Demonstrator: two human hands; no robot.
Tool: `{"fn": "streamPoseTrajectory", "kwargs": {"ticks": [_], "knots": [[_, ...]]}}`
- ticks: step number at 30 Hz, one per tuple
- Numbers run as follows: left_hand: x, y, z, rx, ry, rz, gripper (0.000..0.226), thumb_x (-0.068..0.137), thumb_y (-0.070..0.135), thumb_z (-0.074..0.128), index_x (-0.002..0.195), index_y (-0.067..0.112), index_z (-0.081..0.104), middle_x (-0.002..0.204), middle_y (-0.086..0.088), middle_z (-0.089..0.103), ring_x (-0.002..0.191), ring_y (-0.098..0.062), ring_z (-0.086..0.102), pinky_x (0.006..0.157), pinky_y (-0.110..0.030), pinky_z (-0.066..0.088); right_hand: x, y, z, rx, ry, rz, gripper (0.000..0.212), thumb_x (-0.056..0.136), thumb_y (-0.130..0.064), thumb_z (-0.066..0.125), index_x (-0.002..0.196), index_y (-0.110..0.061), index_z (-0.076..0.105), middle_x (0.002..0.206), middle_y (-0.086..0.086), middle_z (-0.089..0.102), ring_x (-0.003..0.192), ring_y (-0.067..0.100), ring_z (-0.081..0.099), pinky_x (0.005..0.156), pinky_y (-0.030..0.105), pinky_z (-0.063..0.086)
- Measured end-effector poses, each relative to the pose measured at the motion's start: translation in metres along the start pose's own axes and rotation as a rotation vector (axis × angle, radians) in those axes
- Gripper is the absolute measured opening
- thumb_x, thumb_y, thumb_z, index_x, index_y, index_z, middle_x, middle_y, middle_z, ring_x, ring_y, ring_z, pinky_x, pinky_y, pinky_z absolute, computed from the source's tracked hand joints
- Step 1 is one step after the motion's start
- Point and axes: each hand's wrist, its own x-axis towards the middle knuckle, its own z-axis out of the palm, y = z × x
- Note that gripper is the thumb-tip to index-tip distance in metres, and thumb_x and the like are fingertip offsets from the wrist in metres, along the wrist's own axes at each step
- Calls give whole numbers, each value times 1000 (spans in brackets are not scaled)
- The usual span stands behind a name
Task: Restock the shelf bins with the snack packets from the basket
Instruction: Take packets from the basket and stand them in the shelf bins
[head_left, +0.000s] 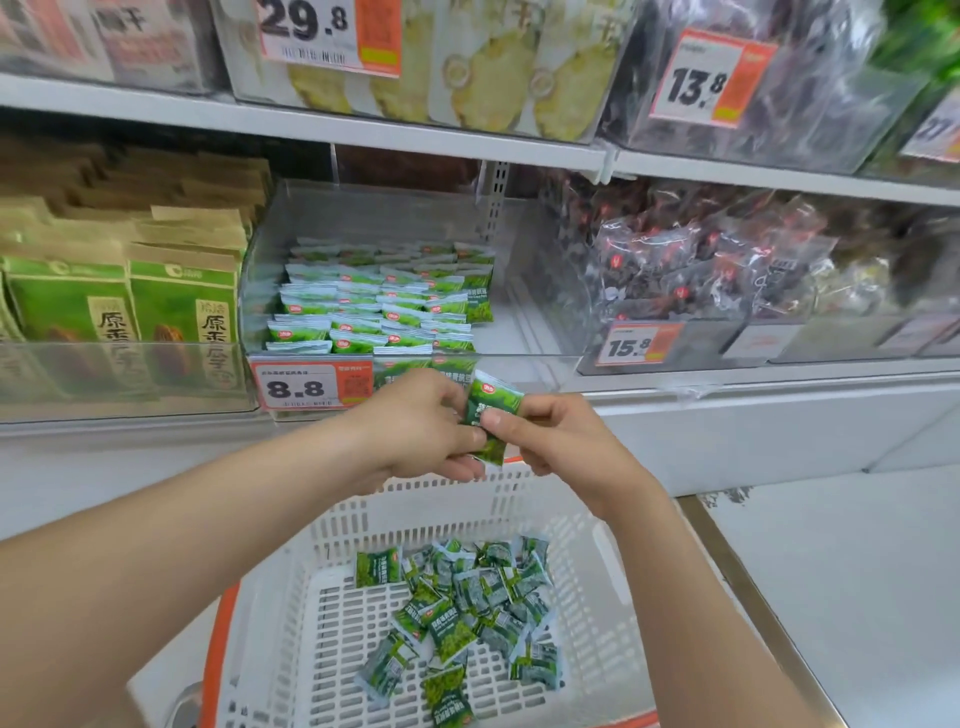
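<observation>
Head camera, one view: worn high, faces forward and down. Basket (426, 506) near, at the lower edge; shelf bins (374, 213) far, across the top. Close range.

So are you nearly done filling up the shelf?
Maybe halfway. Neat rows of packets fill the left of the bin; its right is bare. Left hand and right hand pinch one packet. A pile waits in the basket.

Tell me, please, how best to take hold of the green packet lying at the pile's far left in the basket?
I'd grip the green packet by its left edge, from above-left: it lies flat on the basket floor, that edge free, its right side against the pile.
</observation>
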Motion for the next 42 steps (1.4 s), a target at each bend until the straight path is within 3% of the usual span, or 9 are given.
{"fn": "streamPoseTrajectory", "kwargs": {"ticks": [7, 11, 15, 20, 22, 25, 30, 35, 42], "knots": [[-1, 16, -7, -127, 226, 143, 27, 95, 5, 74, 117, 4, 58, 96, -18, 69, 73, -26, 79, 69, -37, 66, 5, -18, 19, 113, 235, -258, 21, 94, -31, 76, 75, -22, 76, 61, -6, 60, 54, 7, 47, 49, 24, 38], [3, 28, -26, 618, 564, 373, 31, 93, 52, 72, 103, 26, 59, 86, 10, 70, 83, -13, 66, 71, -36, 53, 19, -39, 25, 170, 480, -403, 11, 90, -21, 81, 93, -10, 77, 73, -2, 75, 65, 7, 66, 63, 24, 54], [19, 24, -44, 1159, 604, 402, 42, 104, 56, 41, 122, 20, 55, 119, -2, 63, 112, -29, 51, 89, -44, 44, 49, -49, 13, -289, 739, -474, 19, 88, -37, 82, 89, -21, 71, 66, -11, 68, 59, 5, 62, 62, 27, 50], [36, 12, -62, 1365, 422, 294, 69, 102, 57, 2, 147, 22, 41, 166, -8, 32, 144, -36, 33, 115, -57, 28, 114, -64, -3, -728, 544, -234, 30, 90, -27, 78, 82, -13, 52, 81, 7, 61, 86, 33, 59, 66, 37, 33], [41, 9, -66, 1360, 279, 246, 70, 104, 61, -2, 155, 28, 32, 174, -4, 11, 155, -35, 19, 120, -61, 19, 139, -69, -3, -793, 533, -101, 25, 96, -21, 71, 93, -10, 49, 105, 20, 60, 103, 42, 57, 72, 36, 35], [46, 9, -71, 1260, 136, 205, 70, 102, 67, 3, 156, 33, 30, 174, -1, 10, 156, -33, 17, 121, -63, 16, 175, -72, -1, -878, 522, 104, 29, 98, -12, 66, 121, -3, 52, 131, 24, 54, 116, 44, 57, 80, 38, 42], [52, 3, -73, 1252, 131, 235, 80, 93, 72, -4, 151, 32, 35, 159, -4, 36, 145, -33, 32, 115, -62, 25, 211, -76, 3, -938, 350, 237, 32, 97, -13, 71, 120, -4, 51, 127, 18, 57, 92, 30, 52, 76, 32, 44], [55, 0, -73, 1249, 133, 239, 76, 96, 71, 0, 151, 32, 34, 154, -8, 43, 142, -33, 35, 113, -59, 28, 213, -66, 0, -1022, 473, 170, 35, 92, -31, 79, 104, -8, 56, 110, 13, 61, 93, 37, 67, 77, 41, 59], [43, 8, -65, 1407, 259, 285, 69, 101, 62, 1, 141, 22, 41, 138, -10, 50, 130, -34, 43, 105, -51, 35, 189, -77, 0, -1087, 201, 240, 19, 97, -6, 56, 79, -7, 51, 92, 16, 66, 66, 22, 62, 38, 19, 38]]}}
